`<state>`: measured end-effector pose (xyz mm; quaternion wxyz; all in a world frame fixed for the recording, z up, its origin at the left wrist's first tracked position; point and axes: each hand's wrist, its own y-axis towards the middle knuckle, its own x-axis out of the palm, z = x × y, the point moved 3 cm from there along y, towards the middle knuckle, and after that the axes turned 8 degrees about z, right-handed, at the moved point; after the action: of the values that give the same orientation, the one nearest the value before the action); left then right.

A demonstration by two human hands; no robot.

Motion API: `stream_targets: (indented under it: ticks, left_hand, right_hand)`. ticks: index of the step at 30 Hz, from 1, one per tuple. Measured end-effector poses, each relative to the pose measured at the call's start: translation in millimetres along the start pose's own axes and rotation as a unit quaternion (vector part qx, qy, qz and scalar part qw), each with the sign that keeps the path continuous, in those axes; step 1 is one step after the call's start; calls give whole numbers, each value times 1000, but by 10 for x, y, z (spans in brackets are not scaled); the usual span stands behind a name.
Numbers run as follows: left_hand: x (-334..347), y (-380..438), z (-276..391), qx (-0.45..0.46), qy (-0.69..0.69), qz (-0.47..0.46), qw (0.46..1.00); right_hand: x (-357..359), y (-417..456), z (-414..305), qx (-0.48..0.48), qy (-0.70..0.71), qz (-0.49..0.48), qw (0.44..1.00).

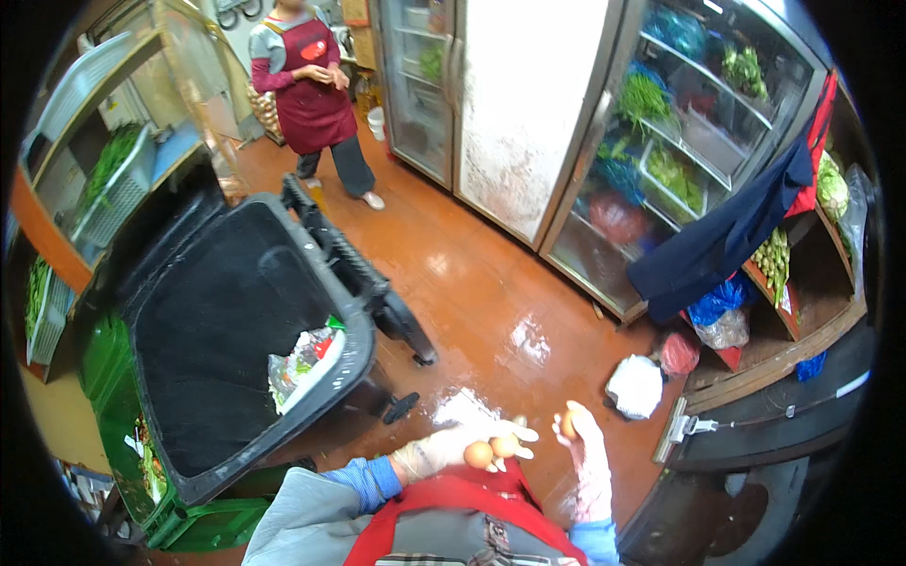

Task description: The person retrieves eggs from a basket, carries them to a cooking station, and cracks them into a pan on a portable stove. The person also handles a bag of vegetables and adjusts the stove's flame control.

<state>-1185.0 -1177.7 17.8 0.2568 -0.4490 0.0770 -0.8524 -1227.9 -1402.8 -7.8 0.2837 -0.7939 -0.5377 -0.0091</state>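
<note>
Before my waist, my left hand point(471, 442), in a pale glove, cradles two brown eggs; one egg point(478, 455) rests by the palm and another egg point(505, 445) lies nearer the fingers. My right hand point(586, 437) is raised a little way to the right, its fingers closed around a third brown egg point(569, 424). The two hands are apart. A red apron point(460, 495) covers my front below them.
A black wheeled bin point(226, 339) with some waste stands at left, beside a green bin point(106, 382). A person in a maroon apron point(316, 92) stands beyond. Glass-door fridges point(658, 134) line the far side. A white bag point(635, 387) lies on the wet tiled floor point(488, 311).
</note>
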Motion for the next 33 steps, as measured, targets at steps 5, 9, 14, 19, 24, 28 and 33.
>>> stream_targets:
  ticks: [5,9,14,19,24,28,33]
  left_hand:
    - [82,755,588,0,-88,96,991]
    - [261,1429,1152,4,-171,190,967]
    - [-106,2159,1568,25,-164,194,967]
    - [-385,2883,2187,24,-53,269,961]
    - [-741,3588,2896,-17,-95,212,972]
    - [-988,4029,3436,22,-38,205,978]
    - [-1218,4266,4094,27,-61,182,981]
  right_hand:
    - [195,1246,-468,-47,-113,-93,988]
    - [418,1789,-1079,-53,-245,-185,950]
    - [540,2540,-1598,-156,-449,-260,840]
    - [681,3423,-1829,-232,-600,-300,705]
    - [756,4206,-2320,-232,-593,-208,742]
    - [911,4747,-2798,-228,-594,-195,746]
    - [1132,5447,-3122,-177,-477,-229,830]
